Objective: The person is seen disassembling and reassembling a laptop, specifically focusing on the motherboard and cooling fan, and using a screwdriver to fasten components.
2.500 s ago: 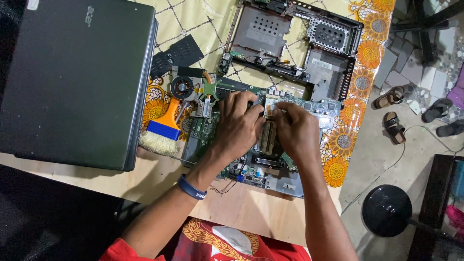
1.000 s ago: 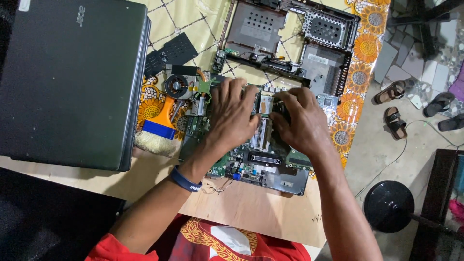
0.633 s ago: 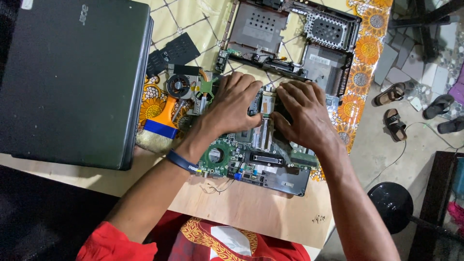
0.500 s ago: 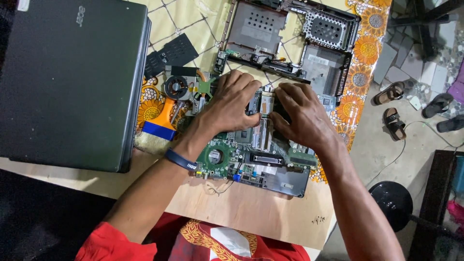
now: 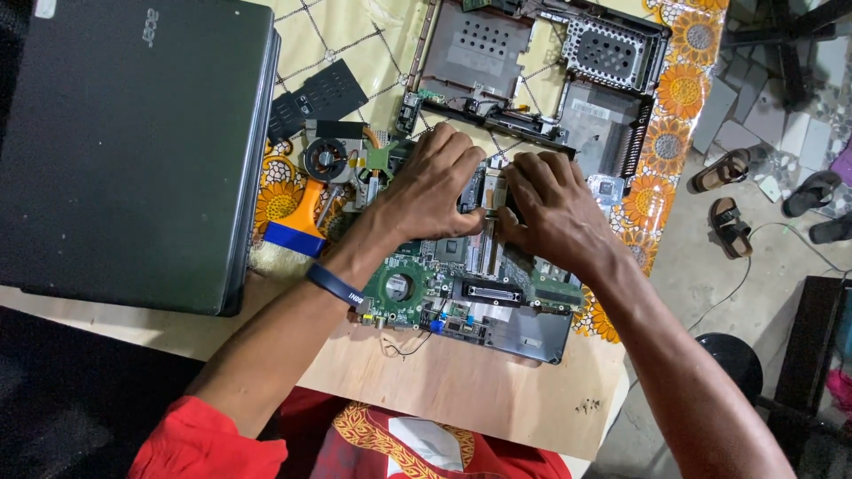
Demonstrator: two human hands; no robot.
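A green laptop motherboard (image 5: pixel 461 293) lies on the wooden table in front of me. My left hand (image 5: pixel 430 191) rests palm down on its upper left part, fingers curled at a metal slot (image 5: pixel 491 200) in the board's middle. My right hand (image 5: pixel 550 213) presses on the board from the right, fingertips meeting the same slot. What lies under the fingers is hidden, so I cannot tell whether either hand grips anything. A blue wristband (image 5: pixel 335 286) circles my left wrist.
A closed dark laptop (image 5: pixel 124 142) fills the left. An empty laptop base shell (image 5: pixel 541 71) lies beyond the board. A cooling fan (image 5: pixel 327 160), black cover plate (image 5: pixel 318 93) and orange brush (image 5: pixel 297 217) sit left of my hands. Sandals (image 5: pixel 723 195) and a black stool (image 5: pixel 737 359) are on the floor, right.
Both hands have shifted a little up the board toward the metal slot, uncovering the lower part of the board. My forearms have moved with them.
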